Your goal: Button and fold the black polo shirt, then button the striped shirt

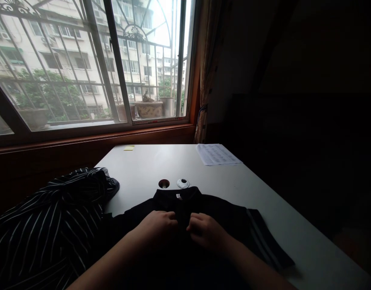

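A black collared shirt (224, 210) lies spread on the white table, its collar (191, 195) pointing away from me and a small white label showing inside the neck. Grey stripes run along its right-hand sleeve (265, 241). Just below the collar, my left hand (161, 226) is closed with fingers curled on the shirt front. Level with it and a short gap to the right, my right hand (206, 230) is also closed on the front. The cloth between the fingers is too dark to make out in detail.
Striped dark cloth (49, 225) is heaped at the left. Beyond the collar are a round hole (164, 184) and a white ring-shaped cover (183, 183) on the table (143, 165). Printed papers (218, 154) and a yellow sticky note (129, 148) lie near the far edge, below a window.
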The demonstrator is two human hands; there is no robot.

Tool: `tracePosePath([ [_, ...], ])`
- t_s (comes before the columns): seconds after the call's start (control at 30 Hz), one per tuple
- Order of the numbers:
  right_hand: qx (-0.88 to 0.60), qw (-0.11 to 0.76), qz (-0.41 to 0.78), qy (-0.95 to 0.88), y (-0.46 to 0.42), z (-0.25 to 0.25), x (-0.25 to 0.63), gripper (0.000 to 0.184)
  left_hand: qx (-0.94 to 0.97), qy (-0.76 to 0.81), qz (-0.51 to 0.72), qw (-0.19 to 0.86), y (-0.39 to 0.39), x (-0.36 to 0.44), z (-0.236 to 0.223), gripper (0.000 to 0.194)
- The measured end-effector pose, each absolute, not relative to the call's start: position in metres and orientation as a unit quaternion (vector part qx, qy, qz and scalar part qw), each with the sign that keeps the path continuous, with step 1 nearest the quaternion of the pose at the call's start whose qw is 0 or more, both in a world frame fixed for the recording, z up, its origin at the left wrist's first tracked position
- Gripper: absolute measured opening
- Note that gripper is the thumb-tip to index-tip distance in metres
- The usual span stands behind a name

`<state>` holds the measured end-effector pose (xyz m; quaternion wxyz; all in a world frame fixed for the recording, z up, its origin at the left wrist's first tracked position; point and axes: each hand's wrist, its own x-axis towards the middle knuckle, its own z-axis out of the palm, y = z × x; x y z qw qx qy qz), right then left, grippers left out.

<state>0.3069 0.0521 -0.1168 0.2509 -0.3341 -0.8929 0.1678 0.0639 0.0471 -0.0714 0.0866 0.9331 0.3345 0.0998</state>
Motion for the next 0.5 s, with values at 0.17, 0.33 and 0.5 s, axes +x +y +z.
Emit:
tracePosePath([
  [0.17, -0.326, 0.251, 0.166, -0.896, 0.052, -0.116, 0.308, 0.020, 0.906, 0.340, 0.200, 0.157, 0.058, 0.069, -0.096, 0.017],
  [0.33, -0.328, 0.236, 0.151, -0.902, 0.052, -0.115, 0.308, 0.017, 0.906, 0.285, 0.241, 0.198, 0.057, 0.061, -0.108, 0.016],
  [0.5, -0.314, 0.239, 0.140, -0.908, 0.052, -0.115, 0.308, 0.011, 0.930, 0.256, 0.232, 0.124, 0.060, 0.060, -0.110, 0.016],
])
